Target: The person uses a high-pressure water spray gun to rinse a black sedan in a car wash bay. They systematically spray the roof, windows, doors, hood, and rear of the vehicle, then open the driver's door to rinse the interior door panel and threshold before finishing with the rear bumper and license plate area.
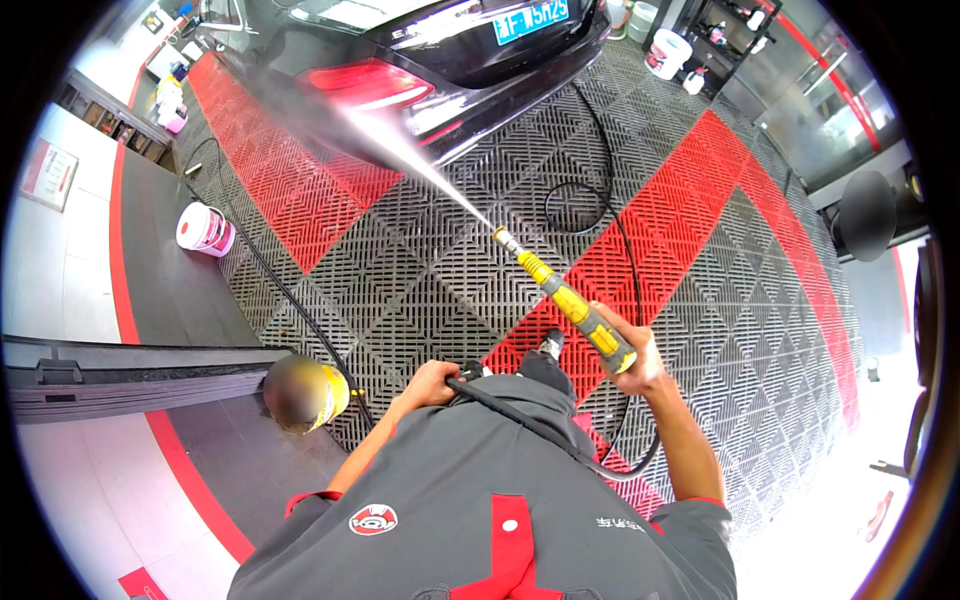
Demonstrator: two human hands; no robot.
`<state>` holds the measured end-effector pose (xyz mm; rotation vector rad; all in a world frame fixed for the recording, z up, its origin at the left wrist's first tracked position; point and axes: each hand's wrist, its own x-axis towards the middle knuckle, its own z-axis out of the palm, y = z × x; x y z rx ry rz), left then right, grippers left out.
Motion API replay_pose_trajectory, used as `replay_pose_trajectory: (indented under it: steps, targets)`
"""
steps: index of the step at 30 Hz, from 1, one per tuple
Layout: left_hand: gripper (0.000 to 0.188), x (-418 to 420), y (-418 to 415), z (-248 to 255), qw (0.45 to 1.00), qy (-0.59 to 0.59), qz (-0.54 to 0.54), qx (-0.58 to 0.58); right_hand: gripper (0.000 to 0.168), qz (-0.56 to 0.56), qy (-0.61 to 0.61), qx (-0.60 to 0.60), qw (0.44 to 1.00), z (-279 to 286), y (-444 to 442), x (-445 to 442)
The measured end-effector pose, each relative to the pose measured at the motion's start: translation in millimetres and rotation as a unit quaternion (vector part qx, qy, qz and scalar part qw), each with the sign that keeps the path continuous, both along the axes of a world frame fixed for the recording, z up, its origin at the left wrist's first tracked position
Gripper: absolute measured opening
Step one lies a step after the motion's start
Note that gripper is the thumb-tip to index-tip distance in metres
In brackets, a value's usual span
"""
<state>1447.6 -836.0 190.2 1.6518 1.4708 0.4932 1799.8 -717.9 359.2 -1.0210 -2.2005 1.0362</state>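
In my right hand point(641, 360) is a yellow and grey pressure-washer gun point(574, 304), its nozzle pointing up and to the left. A white water jet point(427, 169) fans out from it onto the rear corner of a black car point(480, 105), just below the red tail light point(367, 82). My left hand point(433, 382) grips the black hose point(525, 421) at my waist. From there the hose crosses my front and loops on the right below the gun hand. Spray mist hides part of the car's rear side.
Black hose point(600, 142) lies coiled across the red and grey grated floor point(450, 285). A white and pink bucket point(206, 229) stands at the left wall, with a yellow bucket point(334, 397) nearer me. More buckets point(667, 54) and a black shelf rack point(724, 45) are at the back right.
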Motion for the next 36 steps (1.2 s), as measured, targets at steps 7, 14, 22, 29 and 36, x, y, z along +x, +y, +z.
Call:
replay_pose_trajectory:
  steps: [7,14,22,29,36]
  targets:
    - [0.032,-1.3,-11.9,0.7,1.000,-0.009,-0.015,-0.002,0.067,-0.160,-0.068,-0.052,0.983,-24.9,-13.7,12.8]
    - [0.030,-5.0,-24.1,-1.4,1.000,-0.001,-0.020,-0.021,0.068,-0.181,0.023,-0.097,0.979,-44.6,-24.2,29.5]
    - [0.034,-10.6,-30.5,-7.7,0.999,-0.010,-0.038,0.001,0.067,-0.079,0.019,-0.123,0.989,-31.1,-45.0,3.1]
    - [0.036,-12.1,-34.6,-3.0,1.000,-0.009,-0.011,-0.006,0.066,-0.147,0.036,-0.122,0.981,-39.8,-36.8,9.1]
    - [0.032,-17.3,-32.6,-3.7,1.000,0.015,-0.015,-0.019,0.056,-0.251,0.047,-0.126,0.959,-52.1,-30.4,32.3]
